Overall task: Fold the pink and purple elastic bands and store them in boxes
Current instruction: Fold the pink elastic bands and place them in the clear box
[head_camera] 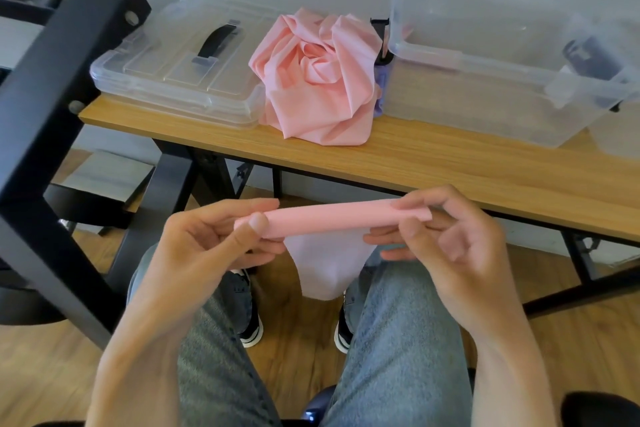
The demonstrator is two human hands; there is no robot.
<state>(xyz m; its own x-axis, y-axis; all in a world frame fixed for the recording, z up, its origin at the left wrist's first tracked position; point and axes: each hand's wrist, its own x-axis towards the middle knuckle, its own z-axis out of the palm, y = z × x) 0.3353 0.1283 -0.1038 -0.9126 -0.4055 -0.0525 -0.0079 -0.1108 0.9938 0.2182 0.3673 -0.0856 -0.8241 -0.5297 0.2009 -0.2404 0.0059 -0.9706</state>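
**Folding the pink band — keep edges aligned**

At lower centre, the left hand (204, 236) and right hand (446, 236) pinch opposite ends of the pink band (332, 217), held taut. Keep tension even; the open box (485, 55) waits upper right.

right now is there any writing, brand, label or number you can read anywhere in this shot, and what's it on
None: no readable text anywhere in the head view.
The clear lid with the black handle and the open clear storage box show no label or print.
The pink band held between the left hand and right hand, and the pink pile on the wooden table, are plain.
The sneakers show no legible logo.
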